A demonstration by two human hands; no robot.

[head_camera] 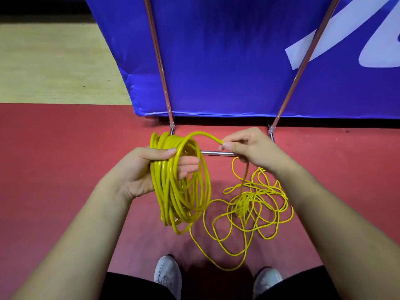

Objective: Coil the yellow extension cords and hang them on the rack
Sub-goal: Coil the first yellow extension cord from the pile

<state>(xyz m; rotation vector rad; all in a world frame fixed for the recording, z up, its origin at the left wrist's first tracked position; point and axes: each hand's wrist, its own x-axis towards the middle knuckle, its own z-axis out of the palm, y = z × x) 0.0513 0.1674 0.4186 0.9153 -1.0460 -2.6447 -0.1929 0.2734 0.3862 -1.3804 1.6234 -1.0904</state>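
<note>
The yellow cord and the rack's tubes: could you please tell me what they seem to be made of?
Yellow cord: looks like smooth, slightly glossy plastic or rubber sheathing; it bends into loose loops and shows soft highlights.
Rack's tubes: probably polished metal, chrome or steel; they carry bright mirror-like streaks along their length.

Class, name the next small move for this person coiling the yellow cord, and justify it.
Probably the right hand should carry its pinched strand to the left hand, adding a loop to the coil held there: loose cord lies tangled on the floor.
</note>
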